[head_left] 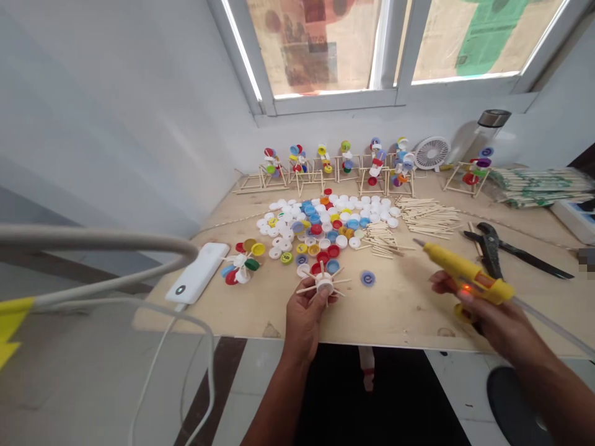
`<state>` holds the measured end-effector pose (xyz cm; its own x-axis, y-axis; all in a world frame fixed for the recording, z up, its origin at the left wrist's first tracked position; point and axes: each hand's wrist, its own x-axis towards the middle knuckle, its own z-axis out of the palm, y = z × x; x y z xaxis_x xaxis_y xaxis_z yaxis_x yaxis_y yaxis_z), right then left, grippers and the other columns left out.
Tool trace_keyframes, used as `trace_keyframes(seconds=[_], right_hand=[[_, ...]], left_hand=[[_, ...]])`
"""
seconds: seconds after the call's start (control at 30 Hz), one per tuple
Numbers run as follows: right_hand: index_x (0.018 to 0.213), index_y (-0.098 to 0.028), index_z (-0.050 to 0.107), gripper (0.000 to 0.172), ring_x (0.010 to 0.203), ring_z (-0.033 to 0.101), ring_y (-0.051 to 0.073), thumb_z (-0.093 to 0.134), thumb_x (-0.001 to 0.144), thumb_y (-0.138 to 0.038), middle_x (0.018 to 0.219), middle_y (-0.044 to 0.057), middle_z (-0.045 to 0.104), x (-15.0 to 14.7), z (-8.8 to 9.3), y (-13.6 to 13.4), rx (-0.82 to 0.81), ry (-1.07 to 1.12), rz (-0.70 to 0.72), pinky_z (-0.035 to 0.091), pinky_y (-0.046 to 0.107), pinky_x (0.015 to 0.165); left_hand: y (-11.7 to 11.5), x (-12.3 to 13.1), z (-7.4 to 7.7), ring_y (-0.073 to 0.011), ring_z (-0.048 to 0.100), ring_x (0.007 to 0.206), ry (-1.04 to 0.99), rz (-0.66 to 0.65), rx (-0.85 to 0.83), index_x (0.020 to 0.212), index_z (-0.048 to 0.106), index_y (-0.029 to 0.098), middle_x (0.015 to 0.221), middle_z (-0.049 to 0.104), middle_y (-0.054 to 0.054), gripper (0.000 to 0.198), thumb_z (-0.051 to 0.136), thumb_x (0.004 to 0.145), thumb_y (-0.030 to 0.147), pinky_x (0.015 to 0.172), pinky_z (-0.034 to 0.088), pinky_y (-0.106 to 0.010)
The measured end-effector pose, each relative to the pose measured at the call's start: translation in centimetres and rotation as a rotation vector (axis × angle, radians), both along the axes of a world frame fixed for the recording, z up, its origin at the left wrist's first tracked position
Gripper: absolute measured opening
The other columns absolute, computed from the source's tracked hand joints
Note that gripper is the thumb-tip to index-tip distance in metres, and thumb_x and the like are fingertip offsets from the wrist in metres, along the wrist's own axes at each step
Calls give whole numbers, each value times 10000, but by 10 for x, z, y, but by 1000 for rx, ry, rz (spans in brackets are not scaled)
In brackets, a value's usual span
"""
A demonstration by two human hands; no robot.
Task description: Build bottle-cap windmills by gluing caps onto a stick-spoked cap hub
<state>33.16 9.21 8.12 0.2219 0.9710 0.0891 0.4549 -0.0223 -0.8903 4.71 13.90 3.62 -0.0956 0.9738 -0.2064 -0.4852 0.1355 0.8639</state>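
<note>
Left hand (304,322) pinches a stick-spoked bottle-cap wheel (324,286); right hand (493,319) grips a yellow glue gun (469,279), its handle (462,313) partly hidden.

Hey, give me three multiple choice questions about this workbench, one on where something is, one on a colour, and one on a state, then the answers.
1. Where is the fan?
A) At the far end of the board
B) On the floor
C) Under the board

2. What colour is the glue gun?
A) Green
B) Yellow
C) Black

3. What state is the light on the glue gun in?
A) Off
B) Covered by a thumb
C) Glowing orange

Answers:
1. A, it stands by the wall beyond the rows of stick models.
2. B, the body held in the right hand is yellow.
3. C, an orange glow shows just above the fingers.
</note>
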Motion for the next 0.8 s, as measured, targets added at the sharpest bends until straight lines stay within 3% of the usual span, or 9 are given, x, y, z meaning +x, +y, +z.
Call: trace_keyframes(seconds=[0.1, 0.23, 0.43, 0.67, 0.8], right_hand=[[1069, -221, 661, 412, 1026, 618, 281, 564, 806, -523, 1089, 111, 666, -32, 0, -6, -112, 142, 189, 526, 376, 851], [1098, -232, 640, 372, 1052, 601, 257, 557, 835, -481, 1134, 96, 645, -58, 1, -16, -154, 148, 284, 522, 347, 852], [1152, -245, 581, 332, 1084, 578, 224, 517, 878, -420, 1176, 63, 620, -73, -1, -24, -120, 61, 265, 480, 313, 907], [888, -234, 618, 204, 966, 619, 231, 516, 862, -409, 910, 26, 664, -88, 8, -20, -75, -89, 284, 508, 273, 722], [954, -245, 635, 217, 998, 610, 230, 541, 853, -412, 988, 30, 669, -86, 3, -20, -107, -38, 265, 511, 278, 746]], left_hand=[[-1, 1, -3, -118, 619, 722, 9, 17, 11, 917, 596, 163, 824, 680, -13, 347, 782, 639, 256, 692, 514, -253], [-3, 2, 1, -119, 624, 716, 3, 20, -7, 904, 588, 162, 802, 685, -10, 348, 787, 634, 253, 702, 512, -254], [-4, 4, 13, -128, 642, 695, -150, -8, -138, 882, 578, 162, 845, 693, -29, 382, 807, 605, 290, 698, 522, -271], [-2, 7, 15, -120, 641, 682, -204, -24, -190, 901, 584, 151, 852, 694, -41, 388, 805, 612, 285, 707, 526, -269], [-3, 8, 14, -121, 643, 688, -171, -14, -169, 921, 567, 169, 856, 693, -30, 395, 801, 616, 265, 706, 523, -265]])
